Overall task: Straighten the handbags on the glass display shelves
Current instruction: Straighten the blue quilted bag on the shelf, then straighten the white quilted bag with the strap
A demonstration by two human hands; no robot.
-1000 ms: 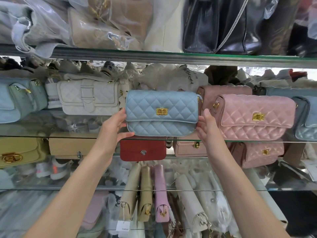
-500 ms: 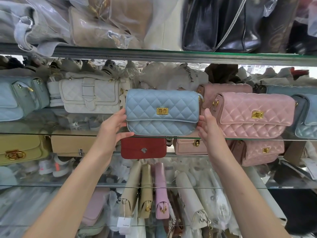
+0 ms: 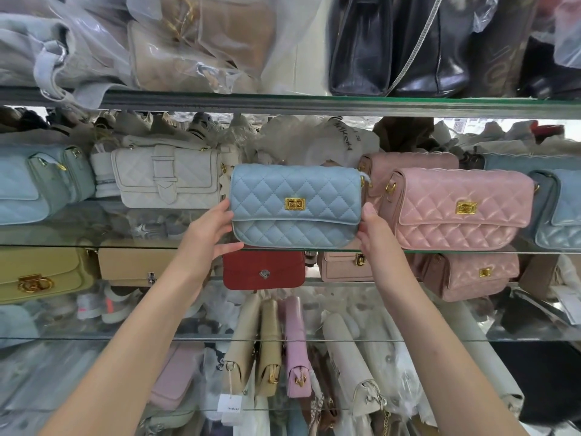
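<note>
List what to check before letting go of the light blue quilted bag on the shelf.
1. Grip: left hand and right hand clasp the ends of the light blue quilted handbag: ok.
2. Base on the glass shelf: lower edge meets the shelf's front edge, full seating hidden: cannot tell.
3. Bag level with the shelf edge: ok.
4. Gold clasp faces forward: ok.
5. Gap to the pink quilted handbag: the right hand fits in it: ok.
6. Gap to the white quilted handbag: blue bag overlaps its end in view: cannot tell.
</note>
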